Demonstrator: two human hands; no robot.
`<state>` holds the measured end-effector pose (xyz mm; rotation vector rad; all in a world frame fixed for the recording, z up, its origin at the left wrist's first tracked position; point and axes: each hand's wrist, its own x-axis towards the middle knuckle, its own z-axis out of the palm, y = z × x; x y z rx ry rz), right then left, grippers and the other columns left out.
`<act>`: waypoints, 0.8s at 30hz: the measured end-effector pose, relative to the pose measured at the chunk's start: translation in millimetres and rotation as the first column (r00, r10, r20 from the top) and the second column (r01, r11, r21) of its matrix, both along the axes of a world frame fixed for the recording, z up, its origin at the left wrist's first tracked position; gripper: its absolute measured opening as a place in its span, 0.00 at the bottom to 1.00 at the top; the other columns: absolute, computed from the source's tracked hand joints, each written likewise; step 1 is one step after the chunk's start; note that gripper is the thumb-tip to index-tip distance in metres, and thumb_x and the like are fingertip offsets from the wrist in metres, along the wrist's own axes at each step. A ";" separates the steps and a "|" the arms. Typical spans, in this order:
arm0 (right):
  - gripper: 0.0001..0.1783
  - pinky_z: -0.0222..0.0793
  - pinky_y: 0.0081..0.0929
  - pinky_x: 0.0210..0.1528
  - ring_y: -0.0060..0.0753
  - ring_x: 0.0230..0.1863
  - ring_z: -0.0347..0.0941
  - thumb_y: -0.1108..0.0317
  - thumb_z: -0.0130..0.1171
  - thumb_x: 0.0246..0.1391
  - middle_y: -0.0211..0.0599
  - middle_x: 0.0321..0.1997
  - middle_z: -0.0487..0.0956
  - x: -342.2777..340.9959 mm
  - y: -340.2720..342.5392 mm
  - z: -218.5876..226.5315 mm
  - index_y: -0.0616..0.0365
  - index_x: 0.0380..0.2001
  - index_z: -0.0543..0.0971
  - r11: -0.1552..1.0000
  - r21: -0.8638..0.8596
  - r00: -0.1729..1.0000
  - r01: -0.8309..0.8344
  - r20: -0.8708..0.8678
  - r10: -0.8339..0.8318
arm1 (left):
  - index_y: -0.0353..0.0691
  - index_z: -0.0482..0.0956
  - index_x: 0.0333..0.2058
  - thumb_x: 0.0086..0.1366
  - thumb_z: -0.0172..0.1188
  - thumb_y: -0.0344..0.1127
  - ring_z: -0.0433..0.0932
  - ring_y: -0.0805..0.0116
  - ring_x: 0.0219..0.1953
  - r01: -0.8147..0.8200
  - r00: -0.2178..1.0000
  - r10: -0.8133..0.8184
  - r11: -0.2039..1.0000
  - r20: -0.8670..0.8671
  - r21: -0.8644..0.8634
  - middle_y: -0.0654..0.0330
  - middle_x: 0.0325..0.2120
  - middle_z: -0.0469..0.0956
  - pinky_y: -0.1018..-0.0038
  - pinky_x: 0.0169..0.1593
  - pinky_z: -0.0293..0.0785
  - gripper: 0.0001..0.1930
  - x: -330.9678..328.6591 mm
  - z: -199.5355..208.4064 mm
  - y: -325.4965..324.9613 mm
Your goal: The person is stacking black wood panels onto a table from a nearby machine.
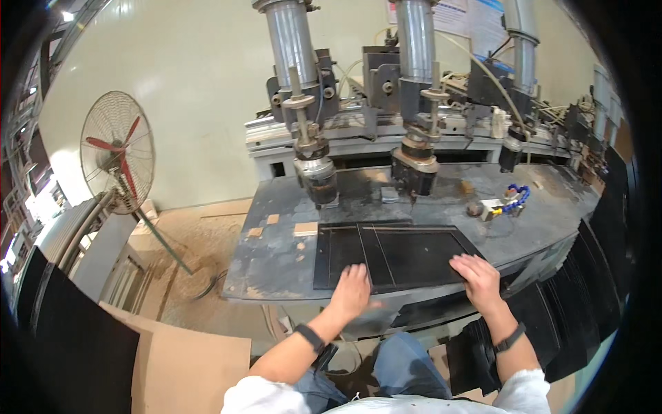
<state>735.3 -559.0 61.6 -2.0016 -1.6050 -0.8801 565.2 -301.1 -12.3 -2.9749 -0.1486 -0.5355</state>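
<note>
A flat black panel (420,252) with thin straight lines across its face lies on the grey machine table (272,265). It seems to rest on another dark sheet, which shows along the far edge. My left hand (352,293) is at the panel's near edge, fingers laid forward on its surface and thumb spread to the right. At the near right corner my right hand (479,279) rests with its fingers stretched over the edge. Neither hand is closed round anything. Just beyond the panel stand two vertical drill heads (318,176) (416,169), above the table.
Small wood scraps (305,228) lie left of the panel. A blue jointed hose (512,200) on a metal block sits to the right, below a third head (512,148). A fan (118,152) stands at left. Black panels are stacked at right (552,310) and lower left (76,338).
</note>
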 end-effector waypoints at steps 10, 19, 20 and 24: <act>0.28 0.62 0.41 0.62 0.44 0.60 0.67 0.52 0.62 0.48 0.39 0.57 0.73 74.8 141.8 -73.5 0.56 0.50 0.75 0.936 -0.319 0.985 -0.146 -0.133 0.109 | 0.47 0.75 0.44 0.53 0.59 0.32 0.73 0.70 0.40 0.047 0.997 -0.055 0.989 0.060 0.138 0.66 0.41 0.75 0.77 0.40 0.70 0.17 -245.7 93.3 -33.9; 0.26 0.64 0.38 0.60 0.48 0.60 0.67 0.64 0.64 0.42 0.39 0.54 0.76 52.7 169.9 -64.4 0.60 0.47 0.77 0.928 -0.250 0.949 -0.277 -0.220 0.224 | 0.37 0.78 0.39 0.48 0.58 0.28 0.76 0.58 0.39 -0.623 0.780 0.526 0.608 0.338 0.492 0.55 0.42 0.78 0.66 0.41 0.72 0.16 -423.4 210.5 7.7; 0.27 0.61 0.40 0.61 0.51 0.62 0.63 0.66 0.63 0.42 0.40 0.56 0.74 59.3 160.6 -68.6 0.60 0.49 0.75 0.931 -0.291 0.960 -0.221 -0.232 0.155 | 0.37 0.77 0.42 0.48 0.56 0.27 0.76 0.57 0.43 -0.662 0.746 0.532 0.535 0.400 0.524 0.56 0.42 0.78 0.66 0.45 0.72 0.18 -438.4 220.2 26.5; 0.35 0.49 0.44 0.68 0.54 0.68 0.54 0.71 0.61 0.45 0.48 0.65 0.63 49.0 144.0 -78.2 0.62 0.59 0.66 0.932 -0.336 0.971 -0.138 -0.232 0.060 | 0.40 0.75 0.40 0.54 0.52 0.26 0.76 0.61 0.40 -0.802 0.581 0.584 0.297 0.566 0.518 0.59 0.37 0.78 0.66 0.43 0.72 0.13 -517.9 254.6 104.1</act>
